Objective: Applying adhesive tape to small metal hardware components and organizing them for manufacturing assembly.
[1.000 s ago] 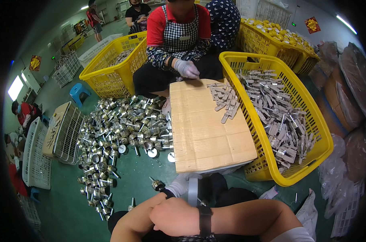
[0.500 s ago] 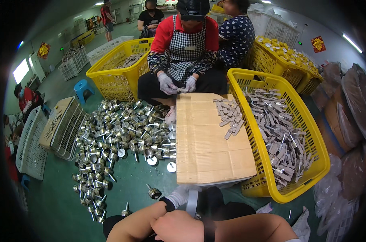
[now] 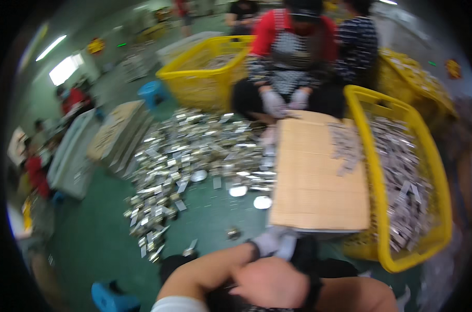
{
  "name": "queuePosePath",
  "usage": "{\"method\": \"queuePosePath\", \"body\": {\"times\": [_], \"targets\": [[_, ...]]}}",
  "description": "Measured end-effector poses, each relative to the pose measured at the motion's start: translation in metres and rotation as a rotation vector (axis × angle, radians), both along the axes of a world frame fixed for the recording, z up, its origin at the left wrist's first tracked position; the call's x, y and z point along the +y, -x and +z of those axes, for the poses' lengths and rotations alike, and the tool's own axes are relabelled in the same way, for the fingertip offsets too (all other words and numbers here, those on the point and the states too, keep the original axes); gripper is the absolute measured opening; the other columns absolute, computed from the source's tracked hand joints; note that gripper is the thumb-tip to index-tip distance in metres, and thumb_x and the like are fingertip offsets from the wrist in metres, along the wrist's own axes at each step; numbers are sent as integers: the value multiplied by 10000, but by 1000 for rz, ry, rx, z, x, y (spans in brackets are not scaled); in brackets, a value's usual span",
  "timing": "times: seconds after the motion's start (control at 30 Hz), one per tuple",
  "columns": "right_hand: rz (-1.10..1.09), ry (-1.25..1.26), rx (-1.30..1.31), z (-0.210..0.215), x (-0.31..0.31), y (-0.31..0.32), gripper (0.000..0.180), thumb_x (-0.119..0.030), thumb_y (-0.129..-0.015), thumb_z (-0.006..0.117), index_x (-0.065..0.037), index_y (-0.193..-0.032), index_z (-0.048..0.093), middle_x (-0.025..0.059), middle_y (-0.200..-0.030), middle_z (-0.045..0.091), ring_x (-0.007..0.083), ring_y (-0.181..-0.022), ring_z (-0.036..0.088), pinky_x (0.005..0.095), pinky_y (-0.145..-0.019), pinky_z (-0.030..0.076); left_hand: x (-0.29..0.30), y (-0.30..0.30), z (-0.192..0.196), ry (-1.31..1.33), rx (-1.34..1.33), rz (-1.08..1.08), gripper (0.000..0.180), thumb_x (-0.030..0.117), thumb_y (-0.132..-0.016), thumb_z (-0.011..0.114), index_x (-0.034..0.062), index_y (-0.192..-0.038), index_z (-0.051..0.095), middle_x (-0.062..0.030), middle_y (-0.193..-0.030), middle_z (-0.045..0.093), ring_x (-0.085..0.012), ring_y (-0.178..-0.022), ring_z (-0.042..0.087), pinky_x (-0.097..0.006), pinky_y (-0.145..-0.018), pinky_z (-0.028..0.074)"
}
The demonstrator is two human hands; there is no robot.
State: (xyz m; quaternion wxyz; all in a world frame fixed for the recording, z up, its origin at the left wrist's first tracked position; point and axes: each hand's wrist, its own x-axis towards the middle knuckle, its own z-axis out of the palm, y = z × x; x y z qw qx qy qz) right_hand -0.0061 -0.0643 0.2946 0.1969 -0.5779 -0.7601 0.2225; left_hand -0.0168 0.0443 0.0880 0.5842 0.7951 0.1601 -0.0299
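Note:
My left hand [image 3: 269, 242], in a pale glove with a dark cuff, is at the near edge of a cardboard-topped stand [image 3: 319, 187]. A grey strip [image 3: 286, 246] shows right beside it; whether the hand holds it I cannot tell, since the fingers are blurred. My bare right hand [image 3: 272, 283], with a black band at its wrist, crosses over at my left forearm, its fingers mostly hidden. Flat grey metal pieces [image 3: 345, 145] lie on the cardboard's far right part. Left of the stand, many metal cup-shaped parts with stems [image 3: 194, 151] are heaped on the floor.
A yellow basket [image 3: 385, 229] of metal pieces stands right of the cardboard. Opposite sits a person in a checked apron [image 3: 293, 57] with gloved hands. Another yellow basket [image 3: 199, 86] is beyond the heap. A blue stool [image 3: 114, 297] stands at lower left; white crates [image 3: 72, 156] stand farther left.
The whole view has swung left and blurred, so everything sits farther right, and a blue stool has come into sight at lower left. My right hand stays over my left forearm.

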Motion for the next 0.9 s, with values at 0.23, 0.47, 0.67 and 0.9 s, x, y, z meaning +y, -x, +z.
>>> {"method": "queuePosePath", "body": {"times": [0.23, 0.47, 0.67, 0.9], "targets": [[63, -25, 19, 6, 0, -4, 349, -270, -729, 638, 36, -877, 561, 150, -614, 574, 314, -570, 577, 397, -509, 455, 1, -13, -39, 28, -74, -126, 428, -79, -622, 563, 91, -1007, 638, -69, -1030, 633, -209, -1013, 565, -302, -904, 417], [79, 6, -29, 7, 4, -1, 407, -276, -728, 638, 55, -943, 538, 156, -608, 571, 318, -568, 577, 398, -504, 455, 4, -12, -46, 45, -78, -116, 524, -49, -507, 648, 115, -1004, 637, -42, -1071, 618, -205, -1038, 552, -297, -923, 405], [62, 31, -44, 11, 6, 0, 436, -280, -734, 635, 62, -976, 517, 166, -594, 569, 324, -544, 575, 403, -489, 452, 6, -13, -45, -16, -90, -140, 490, -95, -558, 642, 124, -996, 649, -28, -1038, 627, -179, -1029, 555, -294, -899, 421], [79, 72, -54, 10, 7, 0, 395, -289, -738, 628, 35, -934, 515, 167, -590, 568, 321, -549, 579, 403, -490, 454, 0, -16, -54, 52, -71, -64, 503, -96, -526, 623, 115, -982, 651, -30, -1036, 628, -180, -1026, 558, -289, -893, 428]]}}
